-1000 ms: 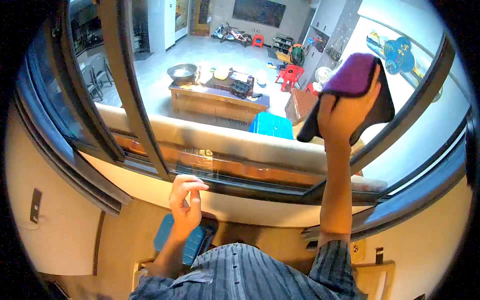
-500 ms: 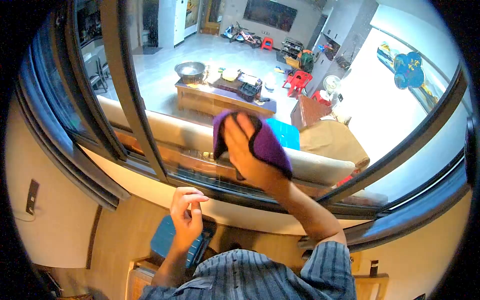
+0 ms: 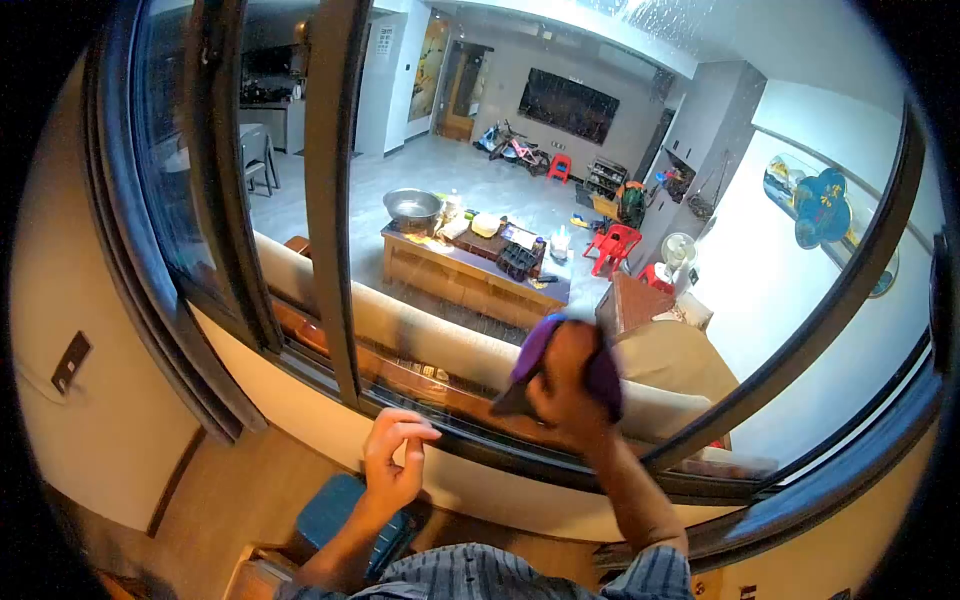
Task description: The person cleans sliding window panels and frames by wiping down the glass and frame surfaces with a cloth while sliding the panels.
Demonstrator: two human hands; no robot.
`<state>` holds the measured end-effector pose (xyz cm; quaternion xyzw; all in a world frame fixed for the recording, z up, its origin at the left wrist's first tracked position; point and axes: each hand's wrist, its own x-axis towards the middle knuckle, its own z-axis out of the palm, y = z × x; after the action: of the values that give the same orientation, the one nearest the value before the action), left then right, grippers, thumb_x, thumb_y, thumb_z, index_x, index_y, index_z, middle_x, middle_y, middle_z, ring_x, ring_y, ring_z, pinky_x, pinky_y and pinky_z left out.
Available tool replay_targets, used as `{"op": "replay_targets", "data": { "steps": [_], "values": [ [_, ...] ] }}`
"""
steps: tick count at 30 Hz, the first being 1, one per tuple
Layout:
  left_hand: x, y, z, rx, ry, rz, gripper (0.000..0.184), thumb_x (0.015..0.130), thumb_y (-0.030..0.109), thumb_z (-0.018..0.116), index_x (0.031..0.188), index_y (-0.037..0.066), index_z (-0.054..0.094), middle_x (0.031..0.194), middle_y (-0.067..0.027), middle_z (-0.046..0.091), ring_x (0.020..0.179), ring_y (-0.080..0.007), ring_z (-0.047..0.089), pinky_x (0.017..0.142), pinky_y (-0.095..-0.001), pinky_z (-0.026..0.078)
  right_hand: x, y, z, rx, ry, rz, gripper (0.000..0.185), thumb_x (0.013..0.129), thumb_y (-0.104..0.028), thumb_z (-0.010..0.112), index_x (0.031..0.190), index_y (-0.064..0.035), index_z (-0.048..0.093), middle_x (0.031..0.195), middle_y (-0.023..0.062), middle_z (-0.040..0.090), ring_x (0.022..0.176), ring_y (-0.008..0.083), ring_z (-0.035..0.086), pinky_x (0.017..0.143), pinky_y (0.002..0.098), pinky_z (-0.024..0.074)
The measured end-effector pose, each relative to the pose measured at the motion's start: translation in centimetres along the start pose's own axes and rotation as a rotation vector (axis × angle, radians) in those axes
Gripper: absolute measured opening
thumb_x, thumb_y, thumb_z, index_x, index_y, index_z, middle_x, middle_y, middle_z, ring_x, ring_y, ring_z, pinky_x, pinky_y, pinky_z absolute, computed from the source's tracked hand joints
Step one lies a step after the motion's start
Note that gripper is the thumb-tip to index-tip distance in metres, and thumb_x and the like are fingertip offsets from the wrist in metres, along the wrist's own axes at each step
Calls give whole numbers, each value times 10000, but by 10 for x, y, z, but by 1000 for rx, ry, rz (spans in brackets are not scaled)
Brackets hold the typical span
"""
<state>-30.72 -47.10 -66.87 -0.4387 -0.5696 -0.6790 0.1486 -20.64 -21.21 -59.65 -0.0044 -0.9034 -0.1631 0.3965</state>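
Observation:
Against the window glass [image 3: 450, 290], my right hand [image 3: 572, 385] is closed on a purple cloth [image 3: 603, 377] with a dark edge. Motion blurs both the hand and the cloth. My left hand [image 3: 395, 462] is raised just below the window's lower frame, to the left of the cloth. Its fingers are loosely bent, the thumb stands apart from them, and it holds nothing.
Dark uprights [image 3: 335, 200] divide the window, with a grey curtain [image 3: 150, 290] at the left. Below my left arm stands a blue stool [image 3: 330, 512]. Through the glass appear a sofa back [image 3: 450, 335] and a table [image 3: 450, 262] bearing a metal basin [image 3: 412, 206].
My right hand and the cloth have moved right and down across the glass. The view has shifted, showing more of the room at the left. My left hand keeps its bent pose.

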Motion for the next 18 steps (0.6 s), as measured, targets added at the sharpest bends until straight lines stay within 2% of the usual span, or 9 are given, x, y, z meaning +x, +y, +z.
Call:
{"op": "replay_targets", "data": {
  "steps": [3,4,6,8,10,13,14,16,18],
  "values": [
    [5,13,3,-9,-5,35,200,889,-91,555,943,29,706,968,-129,647,893,-263,637,812,-347,514,108,36,-85,-197,334,195,926,863,-222,669,1584,86,176,1617,338,248,1500,479,276,1218,485,277],
    [4,14,2,-31,8,43,198,890,-91,562,944,31,708,964,-129,650,893,-267,637,812,-350,513,143,43,-108,53,547,154,755,894,-184,634,1520,97,319,1617,327,262,1529,484,202,1245,522,195],
    [4,16,-3,-3,23,57,195,892,-89,567,945,34,708,964,-128,651,892,-265,638,806,-347,513,202,76,-144,-404,674,-16,424,915,-246,632,1161,98,612,1584,318,341,1503,442,294,1225,601,199],
    [4,15,-9,15,57,65,187,895,-81,572,945,37,708,966,-129,652,889,-264,638,799,-343,513,253,93,-160,-621,725,-58,430,946,-331,586,1011,83,685,1506,317,462,1477,413,356,1199,595,258],
    [4,12,-14,25,115,70,176,900,-69,578,945,40,708,968,-130,653,884,-262,637,793,-340,512,293,84,-160,-736,678,-31,524,985,-358,543,1289,65,600,1545,296,421,1467,395,375,1212,548,252],
    [4,8,-23,54,154,57,168,905,-61,577,944,39,705,968,-132,652,875,-260,636,781,-334,512,322,39,-144,-730,802,-204,415,910,-191,615,1175,129,616,1458,280,497,1398,423,433,1179,529,316],
    [4,6,-25,58,162,52,166,906,-60,576,944,38,705,969,-133,651,873,-259,636,779,-332,512,325,25,-133,-515,651,-136,514,872,-201,634,1234,160,580,1561,260,409,1502,390,310,1253,517,214],
    [5,1,-28,62,178,43,164,908,-59,576,943,36,704,973,-136,648,870,-257,635,776,-329,511,320,-4,-108,-356,602,-203,546,901,-210,616,1308,146,536,1592,252,366,1480,406,342,1243,512,244],
    [8,-2,-31,55,177,32,162,910,-59,574,940,33,704,978,-136,646,864,-253,635,770,-326,509,303,-20,-64,-6,429,-173,646,939,-259,577,1531,-62,412,1646,152,323,1496,366,338,1215,462,315]
  ]
}}
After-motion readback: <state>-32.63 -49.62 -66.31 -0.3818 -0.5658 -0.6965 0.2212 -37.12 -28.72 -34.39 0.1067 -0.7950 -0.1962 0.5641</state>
